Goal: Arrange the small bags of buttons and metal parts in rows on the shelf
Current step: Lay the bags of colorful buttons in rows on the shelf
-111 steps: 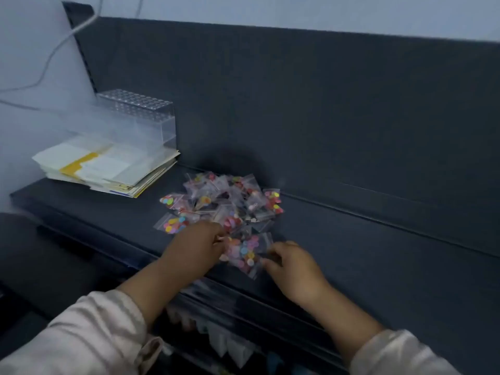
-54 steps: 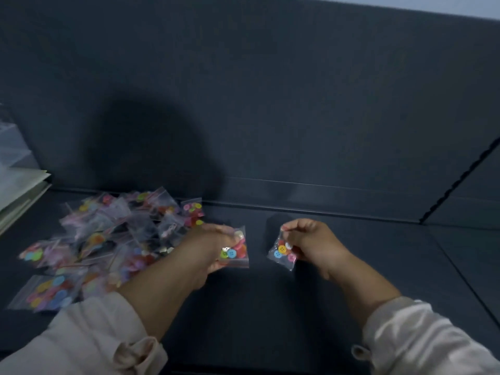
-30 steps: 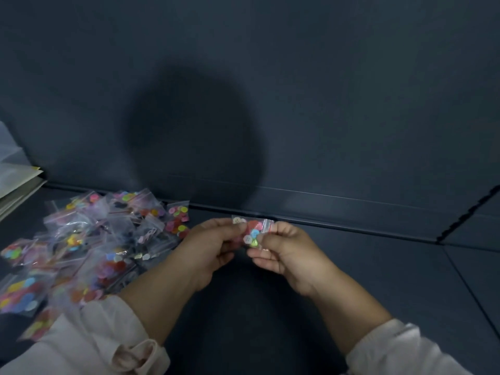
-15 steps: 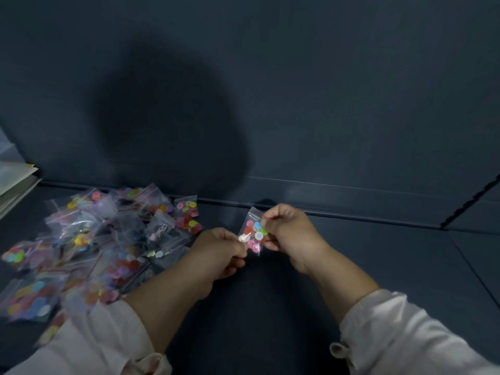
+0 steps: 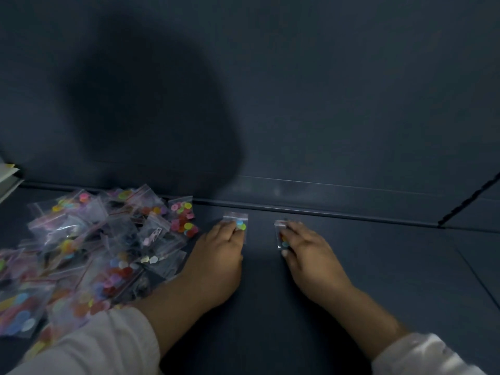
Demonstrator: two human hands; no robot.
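Shelf [image 5: 378, 280]: open right, crowded left

Bare dark surface runs right of the right hand [image 5: 305, 250] to the divider seam, and between the two hands toward the front edge. Left side blocked by a loose pile of bags [image 5: 89, 247], touching the left hand's [image 5: 219, 253] wrist. Back panel [image 5: 324, 104] closes the rear; papers [image 5: 6, 177] jut in far left.

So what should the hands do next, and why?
Probably lift both hands away and reach left for more. The left hand and right hand each press a small bag and another bag flat near the shelf back edge, while the pile of bags remains unsorted.
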